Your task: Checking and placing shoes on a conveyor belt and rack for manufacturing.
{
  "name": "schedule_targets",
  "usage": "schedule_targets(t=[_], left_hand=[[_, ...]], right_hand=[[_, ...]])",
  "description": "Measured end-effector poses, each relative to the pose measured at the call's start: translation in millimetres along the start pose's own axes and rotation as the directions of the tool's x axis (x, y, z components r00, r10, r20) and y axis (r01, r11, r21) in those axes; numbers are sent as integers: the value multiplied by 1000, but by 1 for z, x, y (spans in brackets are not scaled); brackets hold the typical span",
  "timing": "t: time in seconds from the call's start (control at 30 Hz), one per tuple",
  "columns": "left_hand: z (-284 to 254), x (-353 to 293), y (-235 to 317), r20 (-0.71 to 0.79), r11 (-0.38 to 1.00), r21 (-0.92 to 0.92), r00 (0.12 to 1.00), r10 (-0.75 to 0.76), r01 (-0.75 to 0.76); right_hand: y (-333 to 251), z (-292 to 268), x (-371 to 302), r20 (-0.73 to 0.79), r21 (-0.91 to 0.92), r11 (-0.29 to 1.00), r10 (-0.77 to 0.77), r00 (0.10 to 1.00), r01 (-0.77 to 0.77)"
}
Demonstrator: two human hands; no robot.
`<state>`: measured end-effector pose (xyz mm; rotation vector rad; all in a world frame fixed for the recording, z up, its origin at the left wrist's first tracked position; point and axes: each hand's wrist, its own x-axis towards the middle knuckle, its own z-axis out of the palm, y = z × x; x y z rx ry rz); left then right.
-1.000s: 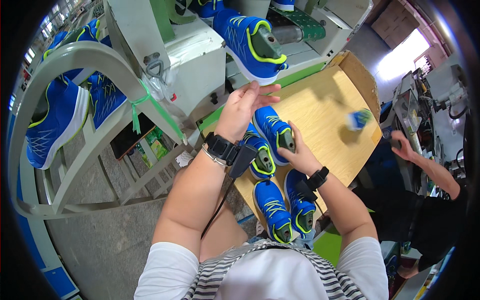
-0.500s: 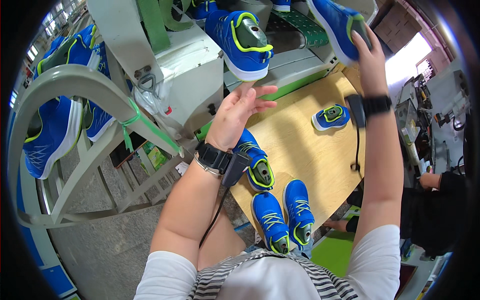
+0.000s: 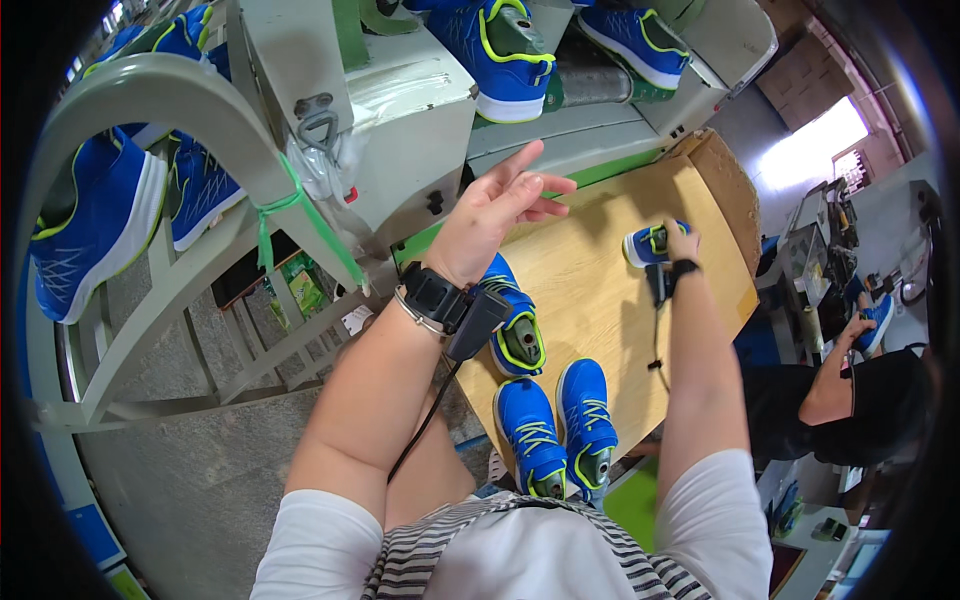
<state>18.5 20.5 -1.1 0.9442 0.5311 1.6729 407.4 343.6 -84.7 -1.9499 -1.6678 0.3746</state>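
Observation:
My right hand [image 3: 684,242] is closed on the heel end of a small blue shoe [image 3: 638,248] with lime trim, at the right of the wooden tabletop [image 3: 620,320]. In the air over the table's left part, my left hand [image 3: 490,215] is open and empty, its fingers apart. Below it lies another blue shoe [image 3: 515,325] with a green shoe last inside, partly covered by my wrist. Close to my body a pair stands side by side, a left shoe [image 3: 528,425] and a right shoe [image 3: 586,405], also on lasts.
A blue shoe [image 3: 630,45] rests on the machine's green belt, beside a larger-looking shoe [image 3: 505,65]. A grey curved rack [image 3: 190,85] with several shoes stands left. Cardboard [image 3: 722,190] edges the table's right. A person [image 3: 840,400] at right holds a shoe [image 3: 876,322].
My right hand has let go of the raised shoe, now on the belt, and come down to the small shoe on the table. My left hand stays raised and open.

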Motion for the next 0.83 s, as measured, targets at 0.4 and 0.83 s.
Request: schedule_targets(t=[0.4,0.83], left_hand=[[-20,-41,-38,-53,989,109,994,-96,101],[12,-69,-61,-56,621,774,991,-119,118]], right_hand=[[-140,59,-325,499,515,658,-751,431,550],[-130,78,-299,637,648,727,-680,362,226]])
